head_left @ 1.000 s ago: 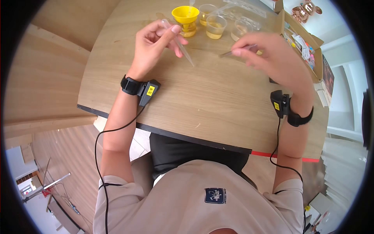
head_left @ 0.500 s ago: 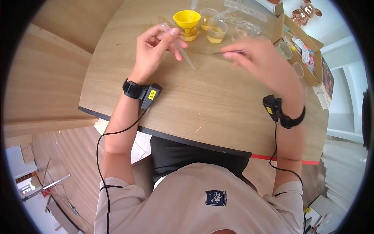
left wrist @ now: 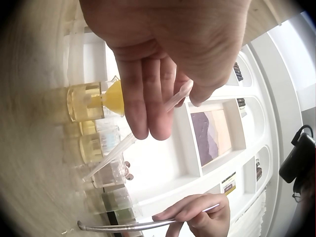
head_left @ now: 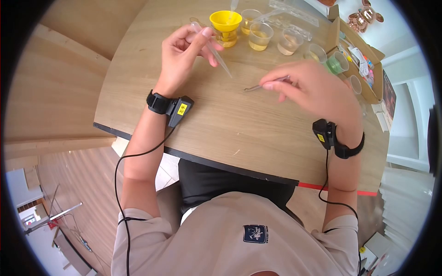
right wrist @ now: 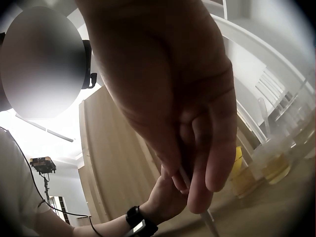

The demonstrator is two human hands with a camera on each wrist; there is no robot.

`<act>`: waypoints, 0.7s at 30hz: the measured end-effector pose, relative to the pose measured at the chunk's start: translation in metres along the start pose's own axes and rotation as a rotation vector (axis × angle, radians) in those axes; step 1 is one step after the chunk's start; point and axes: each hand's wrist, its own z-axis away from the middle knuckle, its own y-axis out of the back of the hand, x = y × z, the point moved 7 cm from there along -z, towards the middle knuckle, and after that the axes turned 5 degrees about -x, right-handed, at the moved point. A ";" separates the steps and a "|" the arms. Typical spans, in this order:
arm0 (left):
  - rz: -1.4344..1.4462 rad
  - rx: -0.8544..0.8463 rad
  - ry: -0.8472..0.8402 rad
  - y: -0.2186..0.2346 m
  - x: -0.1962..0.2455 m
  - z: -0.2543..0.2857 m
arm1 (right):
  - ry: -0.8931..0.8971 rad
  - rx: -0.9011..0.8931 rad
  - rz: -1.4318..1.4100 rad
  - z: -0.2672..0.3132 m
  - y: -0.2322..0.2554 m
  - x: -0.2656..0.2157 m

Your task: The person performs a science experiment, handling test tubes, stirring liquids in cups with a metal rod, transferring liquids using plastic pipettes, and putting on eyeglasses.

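Note:
My left hand pinches a clear plastic dropper between thumb and fingers. The dropper slants down, its narrow tip above the wooden table. To its right, my right hand grips slim metal tweezers whose bent tip points left and down. In the left wrist view the tweezers are seen side-on, with the tip low over the tabletop. Behind the left hand stands a yellow funnel on a clear vessel of yellow liquid, partly hidden by the fingers.
Clear cups stand beyond my hands, including one with yellow liquid, a paler one and a greenish one. Clear plastic pieces lie at the back. A cardboard box of small items is at the right.
My right hand with the tweezers has come nearer to me, its tip lower in the head view, uncovering the cups behind. The left hand with the dropper has barely moved.

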 end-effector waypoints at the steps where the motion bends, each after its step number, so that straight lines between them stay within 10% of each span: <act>1: 0.007 -0.005 0.002 0.000 -0.001 0.000 | -0.111 0.004 -0.051 0.002 0.002 0.007; 10: 0.002 -0.007 -0.005 0.000 -0.003 -0.001 | 0.207 0.113 0.101 -0.007 -0.007 0.002; 21: 0.022 -0.026 0.005 -0.003 0.000 0.000 | 0.017 0.184 0.146 -0.006 0.006 -0.005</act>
